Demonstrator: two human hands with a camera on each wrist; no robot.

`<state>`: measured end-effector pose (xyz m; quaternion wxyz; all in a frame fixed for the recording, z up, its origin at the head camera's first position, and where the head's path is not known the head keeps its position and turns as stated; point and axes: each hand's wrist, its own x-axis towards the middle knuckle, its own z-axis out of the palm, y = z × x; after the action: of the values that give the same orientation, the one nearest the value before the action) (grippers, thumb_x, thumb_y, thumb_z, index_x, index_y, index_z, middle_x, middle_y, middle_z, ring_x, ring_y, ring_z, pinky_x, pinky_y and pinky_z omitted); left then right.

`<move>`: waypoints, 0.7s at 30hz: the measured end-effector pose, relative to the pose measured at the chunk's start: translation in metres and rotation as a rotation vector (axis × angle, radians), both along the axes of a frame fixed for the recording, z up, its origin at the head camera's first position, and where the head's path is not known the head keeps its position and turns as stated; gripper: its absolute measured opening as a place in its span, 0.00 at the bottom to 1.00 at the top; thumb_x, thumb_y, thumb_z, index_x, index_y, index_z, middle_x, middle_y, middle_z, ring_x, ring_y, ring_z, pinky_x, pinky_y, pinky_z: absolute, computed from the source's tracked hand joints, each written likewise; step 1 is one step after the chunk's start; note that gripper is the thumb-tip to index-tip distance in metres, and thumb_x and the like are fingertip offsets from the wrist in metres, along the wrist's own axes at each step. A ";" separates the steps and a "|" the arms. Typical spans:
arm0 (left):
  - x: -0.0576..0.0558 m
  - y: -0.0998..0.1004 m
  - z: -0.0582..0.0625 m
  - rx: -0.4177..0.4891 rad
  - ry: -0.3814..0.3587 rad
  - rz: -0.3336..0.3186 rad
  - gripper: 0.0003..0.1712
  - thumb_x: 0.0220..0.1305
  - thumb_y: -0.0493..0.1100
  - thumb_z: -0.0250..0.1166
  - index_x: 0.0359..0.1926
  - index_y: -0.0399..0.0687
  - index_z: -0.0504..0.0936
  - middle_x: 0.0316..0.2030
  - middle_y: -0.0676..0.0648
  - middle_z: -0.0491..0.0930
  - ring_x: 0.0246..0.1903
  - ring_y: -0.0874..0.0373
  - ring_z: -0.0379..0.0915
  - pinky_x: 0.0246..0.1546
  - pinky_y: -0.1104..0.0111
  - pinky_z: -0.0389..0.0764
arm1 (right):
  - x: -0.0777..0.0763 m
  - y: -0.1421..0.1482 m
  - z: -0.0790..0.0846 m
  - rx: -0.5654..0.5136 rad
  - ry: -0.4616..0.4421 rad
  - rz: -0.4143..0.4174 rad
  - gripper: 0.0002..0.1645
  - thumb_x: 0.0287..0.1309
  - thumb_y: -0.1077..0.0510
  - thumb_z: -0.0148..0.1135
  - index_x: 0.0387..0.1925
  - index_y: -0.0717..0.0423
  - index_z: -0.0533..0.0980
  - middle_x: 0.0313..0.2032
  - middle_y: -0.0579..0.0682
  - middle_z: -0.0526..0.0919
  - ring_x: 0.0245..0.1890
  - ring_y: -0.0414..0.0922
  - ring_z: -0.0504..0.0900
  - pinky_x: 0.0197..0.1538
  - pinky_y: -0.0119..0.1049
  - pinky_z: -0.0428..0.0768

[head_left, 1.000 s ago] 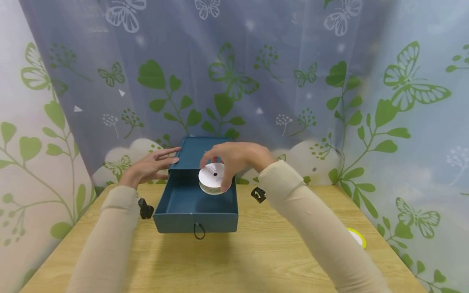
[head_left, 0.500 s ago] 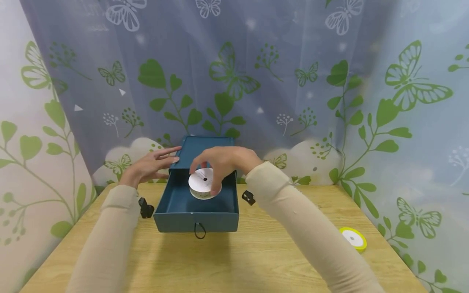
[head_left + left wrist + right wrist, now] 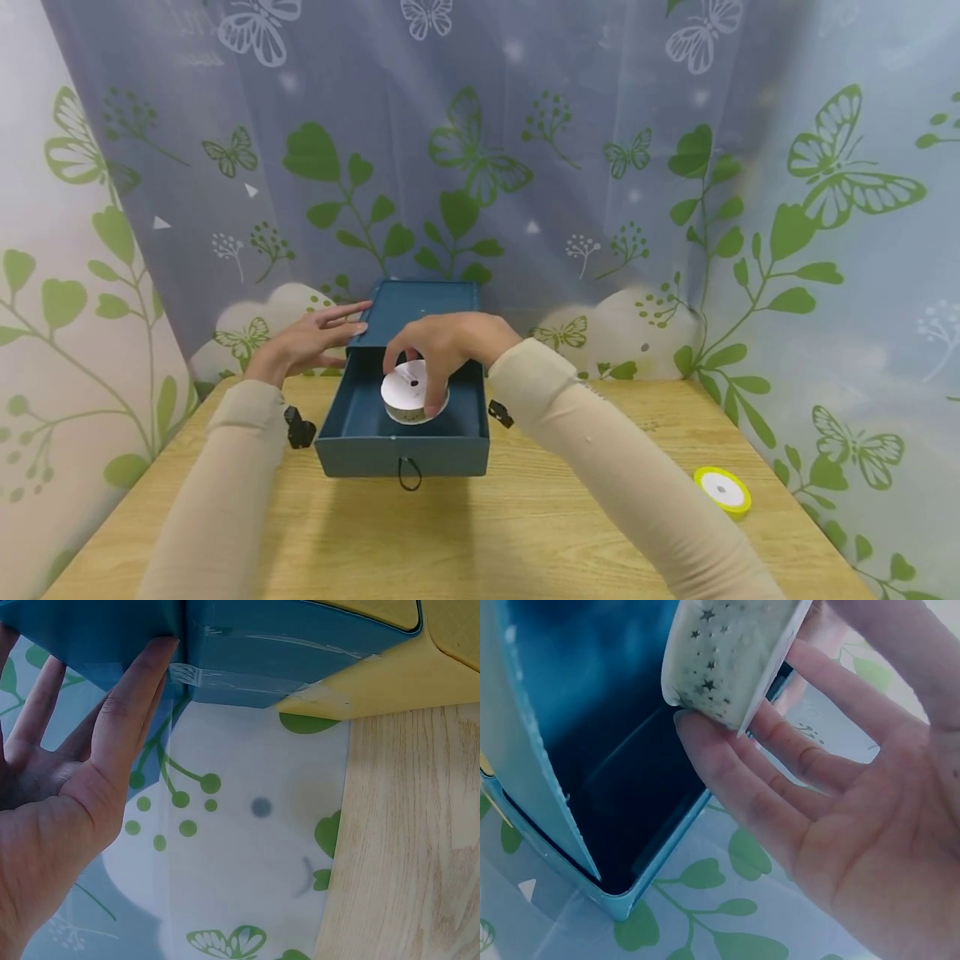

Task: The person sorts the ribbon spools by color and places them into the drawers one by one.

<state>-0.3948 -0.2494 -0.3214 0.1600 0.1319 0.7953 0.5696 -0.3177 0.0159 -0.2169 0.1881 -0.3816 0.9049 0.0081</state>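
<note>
My right hand (image 3: 453, 342) grips a white ribbon spool (image 3: 396, 397) by its rim, thumb on the near side and fingers on the far side. In the right wrist view the ribbon on the spool (image 3: 724, 664) is pale with dark stars. Spool and fingertips are inside the pulled-out drawer (image 3: 360, 457) of a dark blue box (image 3: 423, 302); whether the spool touches the drawer floor cannot be told. My left hand (image 3: 307, 342) rests against the box's left side, fingers extended. In the left wrist view, that hand (image 3: 75, 780) touches the blue wall with its fingertips.
A yellow-rimmed spool (image 3: 722, 490) lies on the wooden table (image 3: 570, 517) at the right. Black clip-like parts show beside the left forearm (image 3: 298, 428) and right cuff (image 3: 501, 413). A yellow surface (image 3: 360, 686) adjoins the blue box. A patterned curtain (image 3: 555, 83) hangs behind.
My right hand has moved the ribbon spool left and down into the drawer. The yellow-rimmed spool has come fully into view from behind the right sleeve. My left hand has stayed in place.
</note>
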 end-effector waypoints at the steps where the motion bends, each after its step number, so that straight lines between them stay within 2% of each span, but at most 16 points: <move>1: 0.000 0.000 0.000 0.000 0.000 0.000 0.44 0.76 0.56 0.62 0.83 0.64 0.49 0.84 0.42 0.37 0.82 0.33 0.36 0.75 0.35 0.60 | 0.000 -0.001 -0.001 0.008 -0.003 -0.007 0.44 0.46 0.49 0.85 0.66 0.31 0.75 0.62 0.47 0.75 0.58 0.46 0.73 0.57 0.42 0.78; 13: -0.001 0.000 -0.001 -0.025 0.017 -0.003 0.45 0.74 0.58 0.62 0.83 0.65 0.49 0.84 0.42 0.38 0.81 0.32 0.38 0.73 0.34 0.63 | 0.001 -0.005 -0.005 0.101 -0.038 -0.066 0.47 0.49 0.49 0.83 0.70 0.28 0.72 0.67 0.45 0.73 0.63 0.45 0.72 0.61 0.45 0.79; 18: -0.001 0.000 -0.001 -0.023 0.013 0.002 0.45 0.74 0.58 0.62 0.83 0.65 0.49 0.84 0.41 0.38 0.81 0.33 0.38 0.73 0.34 0.63 | 0.001 -0.002 -0.003 0.087 -0.026 -0.041 0.45 0.52 0.49 0.81 0.71 0.32 0.72 0.67 0.46 0.74 0.65 0.45 0.72 0.64 0.45 0.80; 21: 0.000 0.001 -0.001 -0.026 0.013 0.005 0.45 0.75 0.58 0.62 0.83 0.65 0.49 0.84 0.41 0.38 0.81 0.32 0.38 0.73 0.34 0.63 | 0.001 0.002 -0.001 0.049 -0.026 -0.027 0.44 0.53 0.50 0.81 0.71 0.34 0.72 0.66 0.47 0.75 0.63 0.45 0.75 0.63 0.44 0.81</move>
<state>-0.3953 -0.2487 -0.3225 0.1552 0.1313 0.8040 0.5588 -0.3164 0.0182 -0.2174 0.2094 -0.3649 0.9069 0.0227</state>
